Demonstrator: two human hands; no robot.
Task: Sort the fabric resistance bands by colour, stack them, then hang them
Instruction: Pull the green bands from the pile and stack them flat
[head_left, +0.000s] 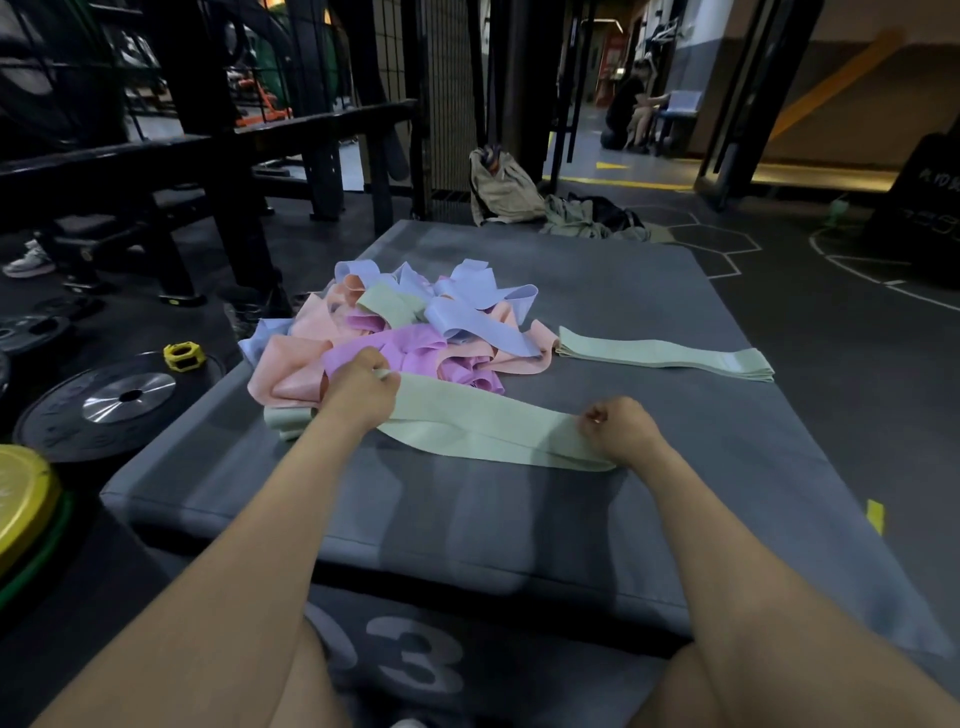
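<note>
We kneel at a big grey mat (675, 291) lying on the dark gym floor (831, 322). A black bench frame (171, 171) stands off to the left. Black weight plates (104, 410) lie on the floor left of the mat, with a yellow plate (21, 499) nearer to us at the frame edge. A tan bag (501, 189) and some crumpled clothes (592, 218) sit just past the mat's far end.

On the mat's far left part there is a loose pile of bands (395, 332): lilac-blue, peach, pink and one pale green, all tangled. Right of the pile, just beside a peach end, lies a flat green stack (665, 356) of folded bands.

Closer to us a green band (483, 434) is stretched flat across the mat between our hands. Our left hand (361, 392) pinches its left end with curled fingers, right at the pile's near edge. Our right hand (618, 428) is clenched on the right end, knuckles up. Another bit of green fabric (285, 418) pokes out beside the left wrist; we cannot tell whether it is a separate band.

A small yellow collar (183, 356) sits on the floor beside the plates.
</note>
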